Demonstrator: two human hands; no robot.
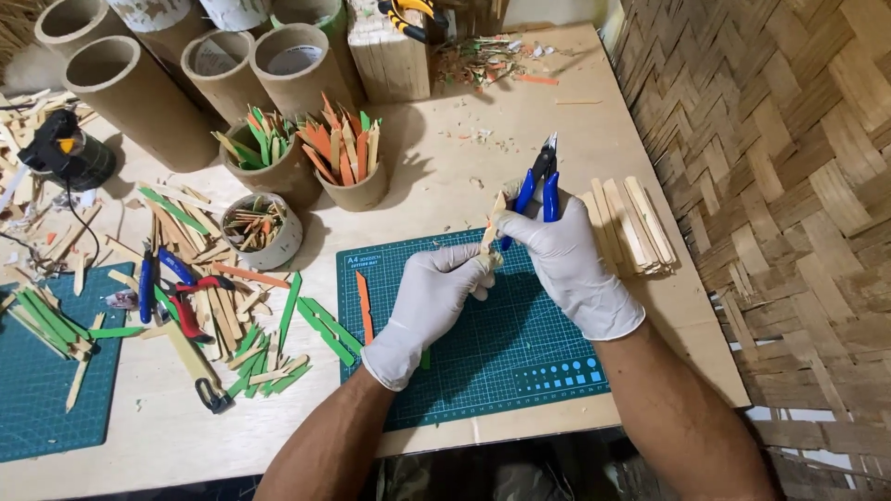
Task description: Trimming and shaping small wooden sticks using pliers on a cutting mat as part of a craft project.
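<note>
Both gloved hands work over the green cutting mat (483, 362) near the table's front edge: left hand (432, 297) pinches 1 pale wooden stick (493, 227) upright for trimming, right hand (566, 264) grips blue-handled cutters (541, 176). Pale sticks (631, 227) wait stacked rightward.

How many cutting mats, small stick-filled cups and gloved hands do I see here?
Green cutting mats: 2
Small cups of sticks: 3
Gloved hands: 2, left hand holding a pale stick, right hand holding blue-handled cutters
Total: 7
</note>
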